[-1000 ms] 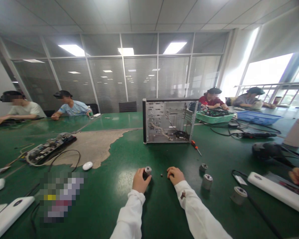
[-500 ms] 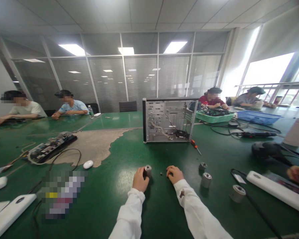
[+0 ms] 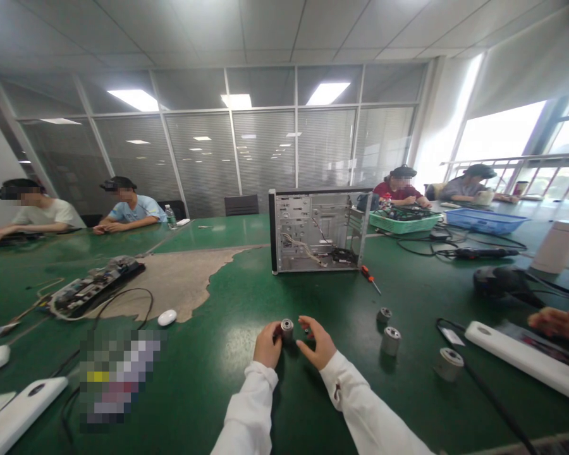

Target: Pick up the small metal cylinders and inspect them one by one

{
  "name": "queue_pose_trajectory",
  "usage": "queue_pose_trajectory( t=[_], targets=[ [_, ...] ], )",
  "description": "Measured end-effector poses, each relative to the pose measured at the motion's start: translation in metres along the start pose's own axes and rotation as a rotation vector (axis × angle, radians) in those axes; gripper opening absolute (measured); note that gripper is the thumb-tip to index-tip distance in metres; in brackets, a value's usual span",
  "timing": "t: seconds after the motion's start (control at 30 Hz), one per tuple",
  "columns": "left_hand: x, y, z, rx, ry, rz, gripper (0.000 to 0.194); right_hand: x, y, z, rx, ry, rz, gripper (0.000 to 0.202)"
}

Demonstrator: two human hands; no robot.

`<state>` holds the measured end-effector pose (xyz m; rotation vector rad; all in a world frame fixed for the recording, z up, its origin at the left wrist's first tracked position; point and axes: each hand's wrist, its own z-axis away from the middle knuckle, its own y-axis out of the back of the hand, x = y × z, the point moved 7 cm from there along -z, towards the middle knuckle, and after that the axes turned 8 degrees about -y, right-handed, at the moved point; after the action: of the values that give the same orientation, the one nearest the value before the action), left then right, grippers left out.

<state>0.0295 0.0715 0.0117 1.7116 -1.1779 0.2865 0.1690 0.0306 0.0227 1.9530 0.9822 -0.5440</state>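
Note:
My left hand (image 3: 267, 345) grips a short metal cylinder (image 3: 287, 328) from its left side. The cylinder stands upright on the green table, with a dark hole in its ringed top. Just right of it is my right hand (image 3: 318, 342), thumb and fingers apart in a C shape. A tiny dark piece (image 3: 307, 332) lies between those fingers; I cannot make out whether they touch it. Farther right stand three more metal cylinders: a small one (image 3: 384, 315), a middle one (image 3: 391, 341) and a nearer one (image 3: 449, 364).
An open computer case (image 3: 320, 234) stands ahead, an orange-handled screwdriver (image 3: 370, 279) beside it. A circuit board assembly (image 3: 97, 284) and a white oval object (image 3: 167, 317) lie left. At right are a white power strip (image 3: 526, 360), a green basket (image 3: 405, 222), a blue basket (image 3: 484, 221) and another person's hand (image 3: 557, 323).
My right hand has moved left, opening its fingers around the tiny piece beside the cylinder. My left hand and its cylinder have shifted slightly right.

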Motion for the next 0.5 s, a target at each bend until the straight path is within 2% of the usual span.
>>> queue_pose_trajectory(
  t=[0.1,0.27,0.4,0.5],
  targets=[
    [0.011,-0.006,0.002,-0.077,-0.017,0.097,0.037,-0.002,-0.008,0.006,-0.001,-0.023,0.018,0.053],
    [0.030,-0.011,0.006,-0.165,-0.051,0.160,0.035,-0.003,-0.001,0.011,0.012,-0.081,0.060,0.057],
    [0.037,-0.012,0.009,-0.216,-0.059,0.190,0.037,-0.010,0.013,0.017,0.033,-0.085,0.095,0.057],
    [0.039,-0.011,0.009,-0.228,-0.084,0.184,0.039,-0.002,0.036,0.030,0.074,-0.134,0.148,0.058]
  ],
)
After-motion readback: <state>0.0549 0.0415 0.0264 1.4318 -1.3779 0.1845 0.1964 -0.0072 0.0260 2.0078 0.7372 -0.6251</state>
